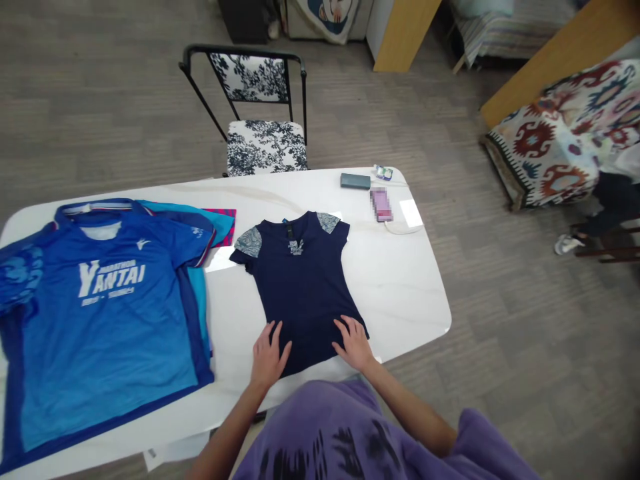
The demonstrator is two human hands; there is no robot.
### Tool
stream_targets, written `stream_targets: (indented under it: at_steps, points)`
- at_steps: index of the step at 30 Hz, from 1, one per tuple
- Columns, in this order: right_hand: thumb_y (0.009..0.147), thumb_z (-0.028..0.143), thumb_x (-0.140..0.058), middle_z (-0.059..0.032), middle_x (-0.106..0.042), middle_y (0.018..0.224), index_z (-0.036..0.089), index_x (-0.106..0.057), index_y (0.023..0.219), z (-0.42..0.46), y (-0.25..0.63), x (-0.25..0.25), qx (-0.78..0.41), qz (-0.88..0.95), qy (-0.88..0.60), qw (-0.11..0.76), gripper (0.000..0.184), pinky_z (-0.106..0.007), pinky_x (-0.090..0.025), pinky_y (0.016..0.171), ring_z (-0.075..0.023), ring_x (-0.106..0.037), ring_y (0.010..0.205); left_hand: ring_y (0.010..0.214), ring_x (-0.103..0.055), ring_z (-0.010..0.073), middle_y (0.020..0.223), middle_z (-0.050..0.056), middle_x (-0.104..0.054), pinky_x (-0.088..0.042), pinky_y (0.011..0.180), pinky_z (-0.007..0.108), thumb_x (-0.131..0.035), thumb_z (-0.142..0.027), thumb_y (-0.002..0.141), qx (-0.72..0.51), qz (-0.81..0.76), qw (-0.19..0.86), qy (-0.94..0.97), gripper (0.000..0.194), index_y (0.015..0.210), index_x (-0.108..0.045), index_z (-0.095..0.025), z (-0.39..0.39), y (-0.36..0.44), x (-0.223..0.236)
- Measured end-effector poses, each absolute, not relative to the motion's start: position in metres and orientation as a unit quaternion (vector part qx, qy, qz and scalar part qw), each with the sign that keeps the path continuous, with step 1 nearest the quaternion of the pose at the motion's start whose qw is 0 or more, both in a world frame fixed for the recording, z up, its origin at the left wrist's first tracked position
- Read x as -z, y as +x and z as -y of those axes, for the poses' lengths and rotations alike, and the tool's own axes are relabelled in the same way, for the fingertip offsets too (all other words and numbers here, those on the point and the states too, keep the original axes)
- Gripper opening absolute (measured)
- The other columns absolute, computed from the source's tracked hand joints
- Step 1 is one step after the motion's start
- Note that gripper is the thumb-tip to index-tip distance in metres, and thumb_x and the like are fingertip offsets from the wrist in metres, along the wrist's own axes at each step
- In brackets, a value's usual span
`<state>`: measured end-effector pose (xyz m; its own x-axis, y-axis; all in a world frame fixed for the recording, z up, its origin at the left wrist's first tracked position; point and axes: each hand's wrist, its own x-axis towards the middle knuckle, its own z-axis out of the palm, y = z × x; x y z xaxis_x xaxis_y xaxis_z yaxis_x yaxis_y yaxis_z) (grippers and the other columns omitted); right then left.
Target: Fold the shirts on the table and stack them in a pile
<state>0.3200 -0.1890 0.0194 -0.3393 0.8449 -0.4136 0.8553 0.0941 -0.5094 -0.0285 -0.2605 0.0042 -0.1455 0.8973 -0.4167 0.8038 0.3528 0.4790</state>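
A navy T-shirt (305, 287) with patterned pale shoulder panels lies spread flat on the white table (405, 287), its neck facing away from me. My left hand (269, 357) rests at the shirt's lower left edge, fingers spread. On the lower right of the same shirt, my right hand (353, 343) lies with its fingers apart. Neither hand grips the cloth. To the left, a blue sports jersey (115, 320) with white "Marathon Yantai" lettering is laid out flat, on top of a turquoise garment (200, 303) that shows along its right side.
A dark power bank (355, 181), a small packet (383, 173) and a pinkish phone (381, 205) with a white cable lie at the table's far right. Behind the table stands a patterned chair (267, 147). Far right, a seated person's leg (607, 207) shows beside a patterned cover (550, 140).
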Motion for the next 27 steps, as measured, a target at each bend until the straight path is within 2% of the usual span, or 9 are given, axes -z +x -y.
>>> stream_targets:
  at_steps: [1, 4, 6, 9, 11, 16, 19, 21, 27]
  points:
    - [0.100, 0.052, -0.077, -0.0049, -0.070, 0.175, 0.061, -0.062, 0.165, 0.189, 0.313, -0.019, 0.343, -0.738, 0.581, 0.004, 0.067, -0.073, -0.061, 0.137, -0.0466, -0.070, 0.163, 0.181, -0.048, 0.0409, 0.190, 0.012, -0.053, -0.045, 0.149, 0.068, -0.054, -0.063, 0.110, -0.080, -0.763, 0.315, 0.558, 0.086, 0.194, -0.038, -0.058, 0.239, -0.044, -0.011]
    - [0.098, 0.044, -0.075, -0.0112, -0.077, 0.154, 0.052, -0.070, 0.151, 0.192, 0.294, -0.017, 0.325, -0.723, 0.609, 0.006, 0.054, -0.073, -0.070, 0.118, -0.0491, -0.080, 0.140, 0.175, -0.052, 0.0476, 0.180, 0.028, -0.056, -0.042, 0.148, 0.068, -0.055, -0.055, 0.114, -0.097, -0.786, 0.278, 0.544, 0.079, 0.186, -0.053, -0.022, 0.161, -0.107, -0.027]
    - [0.094, 0.039, -0.076, -0.0126, -0.077, 0.146, 0.047, -0.071, 0.145, 0.198, 0.288, -0.019, 0.310, -0.709, 0.633, 0.012, 0.052, -0.074, -0.071, 0.111, -0.0508, -0.081, 0.134, 0.167, -0.057, 0.0459, 0.172, 0.030, -0.060, -0.043, 0.146, 0.063, -0.060, -0.047, 0.114, -0.104, -0.790, 0.280, 0.535, 0.072, 0.177, -0.056, -0.012, 0.106, -0.153, -0.032]
    - [0.095, 0.035, -0.072, -0.0132, -0.077, 0.142, 0.043, -0.071, 0.138, 0.219, 0.277, -0.031, 0.294, -0.688, 0.663, 0.019, 0.043, -0.075, -0.069, 0.112, -0.0512, -0.080, 0.135, 0.141, -0.074, 0.0338, 0.171, 0.027, -0.060, -0.055, 0.135, 0.050, -0.061, -0.040, 0.118, -0.109, -0.790, 0.304, 0.520, 0.065, 0.175, -0.052, -0.010, 0.034, -0.212, -0.030]
    - [0.100, 0.034, -0.067, -0.0118, -0.078, 0.136, 0.041, -0.072, 0.129, 0.239, 0.257, -0.040, 0.299, -0.678, 0.671, 0.025, 0.030, -0.072, -0.069, 0.111, -0.0482, -0.082, 0.130, 0.131, -0.077, 0.0301, 0.169, 0.026, -0.062, -0.058, 0.129, 0.046, -0.063, -0.041, 0.119, -0.102, -0.795, 0.322, 0.504, 0.061, 0.171, -0.053, -0.010, -0.001, -0.238, -0.023]
    - [0.102, 0.036, -0.073, -0.0035, -0.083, 0.111, 0.038, -0.070, 0.102, 0.284, 0.155, -0.050, 0.357, -0.669, 0.650, 0.050, 0.003, -0.057, -0.069, 0.101, -0.0374, -0.088, 0.103, 0.150, -0.068, 0.0386, 0.154, 0.027, -0.070, -0.055, 0.131, 0.050, -0.077, -0.047, 0.112, -0.076, -0.803, 0.340, 0.483, 0.058, 0.154, -0.059, -0.012, -0.042, -0.263, -0.007]
    - [0.098, 0.039, -0.082, -0.0025, -0.086, 0.107, 0.035, -0.070, 0.096, 0.298, 0.089, -0.044, 0.379, -0.663, 0.642, 0.070, 0.013, -0.052, -0.066, 0.098, -0.0364, -0.089, 0.101, 0.155, -0.064, 0.0462, 0.165, 0.036, -0.059, -0.054, 0.132, 0.058, -0.085, -0.044, 0.105, -0.072, -0.823, 0.323, 0.461, 0.063, 0.149, -0.059, -0.009, -0.045, -0.265, -0.002]
    - [0.096, 0.041, -0.085, -0.0044, -0.086, 0.108, 0.033, -0.070, 0.096, 0.303, 0.057, -0.038, 0.382, -0.656, 0.646, 0.084, 0.017, -0.052, -0.065, 0.099, -0.0378, -0.089, 0.104, 0.153, -0.065, 0.0483, 0.167, 0.038, -0.056, -0.054, 0.131, 0.061, -0.086, -0.042, 0.103, -0.067, -0.829, 0.318, 0.456, 0.057, 0.143, -0.062, -0.010, -0.043, -0.266, 0.001]
    - [0.092, 0.037, -0.090, -0.0053, -0.087, 0.115, 0.034, -0.074, 0.102, 0.318, 0.022, -0.023, 0.384, -0.634, 0.663, 0.108, 0.020, -0.054, -0.060, 0.106, -0.0392, -0.087, 0.114, 0.138, -0.075, 0.0441, 0.139, 0.024, -0.078, -0.059, 0.122, 0.058, -0.081, -0.042, 0.106, -0.049, -0.812, 0.337, 0.474, 0.025, 0.115, -0.070, -0.021, -0.034, -0.279, 0.009]
